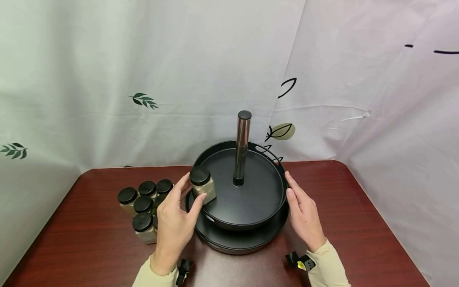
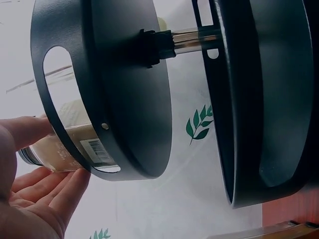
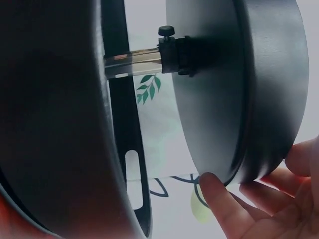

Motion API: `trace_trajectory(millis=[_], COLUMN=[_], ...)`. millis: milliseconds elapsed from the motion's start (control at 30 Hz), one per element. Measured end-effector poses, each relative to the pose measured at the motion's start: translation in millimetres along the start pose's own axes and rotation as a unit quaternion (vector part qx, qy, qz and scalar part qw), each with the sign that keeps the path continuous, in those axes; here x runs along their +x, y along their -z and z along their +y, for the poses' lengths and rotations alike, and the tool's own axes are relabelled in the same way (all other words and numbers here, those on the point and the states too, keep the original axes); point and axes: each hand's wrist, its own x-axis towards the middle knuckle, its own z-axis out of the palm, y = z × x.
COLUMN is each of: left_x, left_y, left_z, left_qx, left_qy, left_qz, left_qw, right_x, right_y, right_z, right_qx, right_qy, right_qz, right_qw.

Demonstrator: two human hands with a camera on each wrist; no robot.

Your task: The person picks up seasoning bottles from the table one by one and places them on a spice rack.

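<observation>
My left hand point(image 1: 175, 223) grips a small clear glass jar point(image 1: 203, 191) with a black lid and pale contents, thumb on one side and fingers on the other. The jar is over the left edge of the round black upper tray point(image 1: 247, 203). Through a slot in the tray's wall, its barcode label point(image 2: 97, 151) shows in the left wrist view. My right hand point(image 1: 305, 215) touches the upper tray's outer wall on the right, its fingers fairly straight. The lower tray point(image 1: 238, 243) sits beneath, joined by a metal post point(image 1: 242, 147).
Several more black-lidded jars point(image 1: 143, 204) stand in a cluster on the left of the reddish-brown table point(image 1: 82, 235), partly hidden by my left hand. A white curtain point(image 1: 179, 71) with leaf prints hangs behind. A black clamp knob point(image 3: 166, 31) is on the post under the upper tray.
</observation>
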Motion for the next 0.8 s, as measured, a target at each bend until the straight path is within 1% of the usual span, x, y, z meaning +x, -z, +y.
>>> trace_trajectory(millis=[133, 267, 367, 500, 567, 700, 800], left_x=[-0.3, 0.6, 1.9, 5.3, 7.9, 13.2, 16.3], left_y=[-0.1, 1.1, 5.4, 16.3, 22.5, 36.1, 46.6], left_z=[0.6, -0.2, -0.8, -1.8, -2.4, -4.5, -7.4], left_qx=[0.002, 0.005, 0.014, 0.032, 0.035, 0.056, 0.083], left_qy=[0.001, -0.001, 0.008, 0.036, 0.046, 0.059, 0.059], left_qz=[0.002, -0.001, -0.011, -0.022, -0.022, -0.010, 0.013], left_qw=[1.0000, 1.0000, 0.9998, 0.9986, 0.9981, 0.9966, 0.9947], right_x=[1, 1, 1, 1, 2, 4, 4], right_y=[2, 3, 4, 7, 8, 9, 10], right_z=[-1, -2, -2, -1, -1, 0, 1], right_qx=[0.008, 0.012, 0.014, 0.025, 0.033, 0.047, 0.072], right_qy=[-0.016, -0.024, -0.027, -0.040, -0.049, -0.051, -0.050], right_qz=[-0.004, -0.009, -0.016, -0.033, -0.040, -0.049, -0.055], right_qw=[1.000, 1.000, 0.999, 0.998, 0.997, 0.996, 0.995])
